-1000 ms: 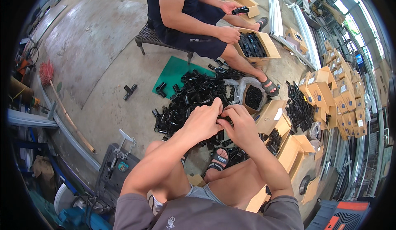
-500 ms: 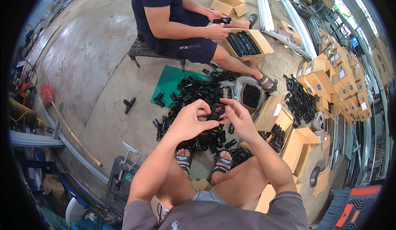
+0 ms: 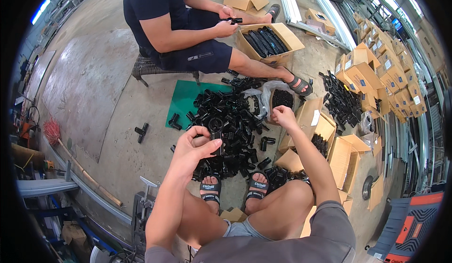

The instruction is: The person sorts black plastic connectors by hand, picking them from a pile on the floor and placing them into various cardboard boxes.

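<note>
One glossy, ring-topped fitting [image 3: 216, 135] sits in our left hand [image 3: 190, 150], pinched by thumb and fingers above a heap of black tubes [image 3: 207, 103]. Our right hand [image 3: 285, 117] bunches its fingertips near a crinkled plastic bag [image 3: 267, 92]; whether they grip anything we cannot tell. Green mat [image 3: 177, 99] lies on scuffed concrete [image 3: 121, 146], cartons [image 3: 393, 77] stacked at right.

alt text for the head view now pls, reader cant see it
A person's left hand holds a black fitting above a heap of similar parts, while the right hand is beside a box of small black pieces. Beyond, a co-worker on a woven stool holds another black part near a carton of black parts.
</note>
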